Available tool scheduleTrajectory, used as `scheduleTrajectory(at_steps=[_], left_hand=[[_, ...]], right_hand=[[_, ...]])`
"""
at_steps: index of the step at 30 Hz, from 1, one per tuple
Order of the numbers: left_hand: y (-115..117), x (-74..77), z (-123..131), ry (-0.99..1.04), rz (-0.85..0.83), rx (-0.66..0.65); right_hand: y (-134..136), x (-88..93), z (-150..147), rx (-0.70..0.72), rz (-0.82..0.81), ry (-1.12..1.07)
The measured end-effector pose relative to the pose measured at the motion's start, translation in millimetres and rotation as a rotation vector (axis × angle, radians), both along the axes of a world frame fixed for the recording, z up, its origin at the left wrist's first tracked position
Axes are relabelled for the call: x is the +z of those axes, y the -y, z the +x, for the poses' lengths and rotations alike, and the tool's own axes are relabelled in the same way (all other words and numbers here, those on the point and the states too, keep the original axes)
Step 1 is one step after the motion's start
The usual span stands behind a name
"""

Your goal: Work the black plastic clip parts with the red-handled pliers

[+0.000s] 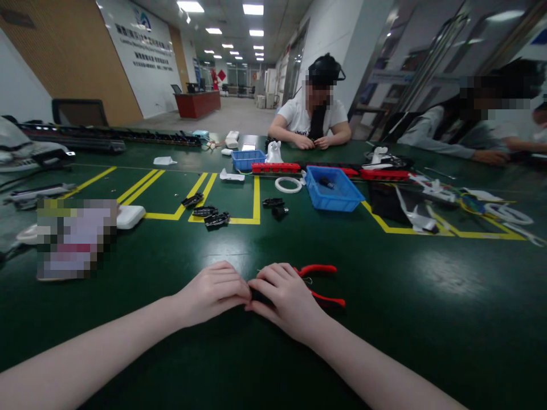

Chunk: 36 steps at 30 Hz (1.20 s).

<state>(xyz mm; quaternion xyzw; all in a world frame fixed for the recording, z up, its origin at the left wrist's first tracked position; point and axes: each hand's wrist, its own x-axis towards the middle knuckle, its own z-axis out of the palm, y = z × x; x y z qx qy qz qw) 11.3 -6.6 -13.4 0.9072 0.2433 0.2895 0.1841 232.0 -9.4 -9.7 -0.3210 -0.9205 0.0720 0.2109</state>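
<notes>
Close together above the green table, my left hand [217,291] and my right hand [286,296] meet at a small black part [260,296]. Fingers of both hands are bent and closed on it, so most of its shape is hidden. Just past my right hand lie pliers with red handles [325,269]; their jaws are out of sight behind that hand. Farther off, several similar black plastic parts [216,220] rest on the tabletop near the yellow tape lines. Two more black pieces [280,212] lie a little to their right.
A blue bin [333,191] with a black item inside stands ahead, with a white ring [288,184] beside it. Red strips [276,168] run behind. At left are a blurred-out phone-like object [79,239] and a white case [130,217]. A co-worker [316,114] sits opposite.
</notes>
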Motion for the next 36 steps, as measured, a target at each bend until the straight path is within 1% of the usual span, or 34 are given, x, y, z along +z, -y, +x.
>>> scheduleTrajectory(at_steps=[5, 9, 13, 16, 20, 23, 24, 25, 28, 29, 30, 32, 36], left_hand=[[-1, -0.6, 0, -0.012, -0.058, 0.034], [1, 3.0, 1, -0.049, -0.083, 0.023], [3, 5.8, 2, -0.029, -0.121, 0.026], [3, 4.6, 0, -0.034, -0.146, 0.048], [-1, 0.3, -1, -0.022, -0.138, 0.058], [-2, -0.7, -2, -0.011, -0.155, 0.098], [-2, -0.3, -2, -0.01, -0.166, 0.111], [-2, 0.5, -2, -0.011, -0.179, 0.12], [-1, 4.3, -4, -0.034, -0.216, 0.137], [-1, 5.7, -5, -0.051, -0.226, 0.141], [-1, 7.0, -5, -0.072, -0.235, 0.145], [-2, 8.4, -5, -0.111, -0.242, 0.158], [-4, 7.2, -5, -0.128, -0.264, 0.174]], right_hand=[[1, 0.5, 0, 0.001, -0.012, -0.007], [1, 1.8, 1, 0.006, -0.027, 0.0], [1, 2.9, 3, 0.002, -0.02, 0.017], [0, 3.3, 2, -0.007, -0.015, 0.032], [1, 5.8, 2, -0.017, -0.007, 0.045], [4, 10.3, 14, -0.026, 0.048, 0.044], [5, 11.8, 22, -0.056, 0.063, 0.076], [6, 12.9, 31, -0.118, 0.078, 0.114], [5, 12.1, 60, -0.376, 0.104, 0.224], [4, 10.7, 67, -0.428, 0.085, 0.255], [2, 9.0, 73, -0.446, 0.058, 0.276], [-2, 6.0, 78, -0.458, 0.058, 0.281], [-6, 6.5, 76, -0.386, 0.068, 0.234]])
